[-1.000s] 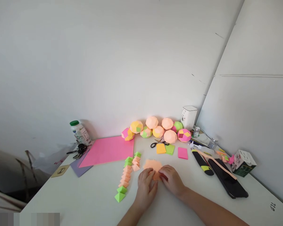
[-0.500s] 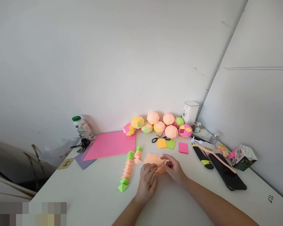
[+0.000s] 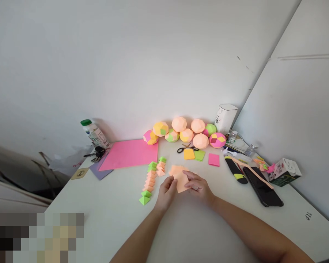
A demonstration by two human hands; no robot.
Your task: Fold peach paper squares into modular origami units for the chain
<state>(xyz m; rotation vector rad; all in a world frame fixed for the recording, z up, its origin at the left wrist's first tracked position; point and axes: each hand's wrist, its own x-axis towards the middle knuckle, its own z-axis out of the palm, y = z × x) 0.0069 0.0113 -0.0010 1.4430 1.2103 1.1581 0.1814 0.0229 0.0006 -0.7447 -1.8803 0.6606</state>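
A square sheet of peach paper is raised between my two hands. Its left edge is pinched by my left hand, thumb on top. My right hand grips the right edge with its fingers bent around it. Behind the sheet more peach paper lies on the table, partly hidden by my hands. To the left runs a row of folded peach paper pieces, with folded green pieces at its ends. A shorter row of folded pieces stands beside it.
Several faceted paper balls line the wall. Scissors, orange notes, green notes and pink notes lie in front. A pink sheet and keys are left; a cutter knife, phone and box are right.
The peach sheet has come up off the table area and is now held between both hands. My fingers have closed on its edges. The camera view has tilted down slightly.
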